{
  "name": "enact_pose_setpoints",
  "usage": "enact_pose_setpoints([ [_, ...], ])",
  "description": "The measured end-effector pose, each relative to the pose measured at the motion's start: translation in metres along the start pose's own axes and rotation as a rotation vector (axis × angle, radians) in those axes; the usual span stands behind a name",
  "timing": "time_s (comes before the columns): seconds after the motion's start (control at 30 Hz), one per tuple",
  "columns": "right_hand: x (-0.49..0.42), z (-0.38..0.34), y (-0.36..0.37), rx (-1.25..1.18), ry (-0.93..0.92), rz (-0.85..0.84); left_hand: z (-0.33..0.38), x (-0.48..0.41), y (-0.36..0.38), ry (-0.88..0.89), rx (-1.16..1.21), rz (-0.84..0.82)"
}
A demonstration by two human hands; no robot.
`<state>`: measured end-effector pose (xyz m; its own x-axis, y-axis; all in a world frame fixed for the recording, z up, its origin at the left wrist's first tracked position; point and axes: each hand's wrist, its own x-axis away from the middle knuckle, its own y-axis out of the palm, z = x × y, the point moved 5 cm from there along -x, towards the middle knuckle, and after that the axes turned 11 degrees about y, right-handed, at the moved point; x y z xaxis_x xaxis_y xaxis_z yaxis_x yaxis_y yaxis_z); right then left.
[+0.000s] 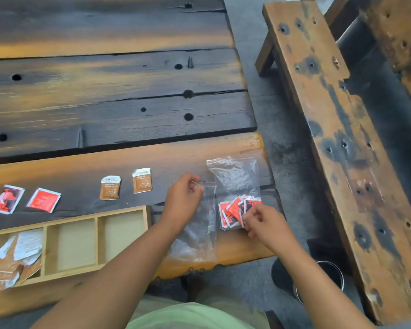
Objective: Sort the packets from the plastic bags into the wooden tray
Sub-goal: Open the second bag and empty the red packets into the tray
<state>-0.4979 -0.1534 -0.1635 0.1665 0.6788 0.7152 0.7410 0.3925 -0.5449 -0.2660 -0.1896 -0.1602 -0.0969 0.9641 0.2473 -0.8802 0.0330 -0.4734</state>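
We pinch an empty bag's (196,230) top with our left hand (184,193) while our right hand (262,220) grips red packets (233,211) in the neighbouring bag (235,176).

A light wooden tray (97,238) with three compartments is lying at the near left, its left compartment holding brown and white packets (14,257), the other two bare. Beyond it, two red square packets (25,199) and two brown sachets (126,184) are lying flat in a row. To the right, an empty clear plastic bag (197,233) is lying crumpled beside a second clear bag (235,179) holding red packets (235,211) at its near end.
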Motion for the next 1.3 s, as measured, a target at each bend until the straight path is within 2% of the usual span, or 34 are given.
enact_pose_setpoints([
  [0.1, -0.013, -0.006, -0.024, -0.029, -0.047, 0.075, 0.017, 0.009, 0.021, 0.016, 0.101, -0.07],
  [0.2, -0.024, -0.006, -0.034, -0.079, -0.042, 0.127, 0.011, 0.013, 0.043, -0.13, 0.252, -0.208],
  [0.37, -0.038, -0.001, -0.037, -0.068, -0.01, 0.269, -0.009, 0.007, 0.051, -0.195, 0.172, -0.19],
  [0.53, -0.051, 0.002, -0.024, -0.155, 0.048, 0.122, -0.011, 0.0, 0.057, -0.217, 0.142, -0.142],
  [0.73, -0.055, -0.003, -0.019, -0.326, 0.114, 0.039, 0.005, 0.001, 0.071, -0.259, 0.206, -0.109],
  [0.9, -0.041, 0.001, -0.021, -0.541, 0.079, 0.025, 0.036, 0.003, 0.073, -0.125, 0.299, -0.129],
  [1.13, 0.002, -0.026, -0.03, -0.764, -0.05, -0.094, 0.065, 0.015, 0.026, -0.016, 0.381, -0.098],
  [1.3, 0.035, -0.065, -0.003, -0.75, -0.11, -0.215, 0.055, 0.032, -0.028, 0.012, 0.447, -0.028],
])
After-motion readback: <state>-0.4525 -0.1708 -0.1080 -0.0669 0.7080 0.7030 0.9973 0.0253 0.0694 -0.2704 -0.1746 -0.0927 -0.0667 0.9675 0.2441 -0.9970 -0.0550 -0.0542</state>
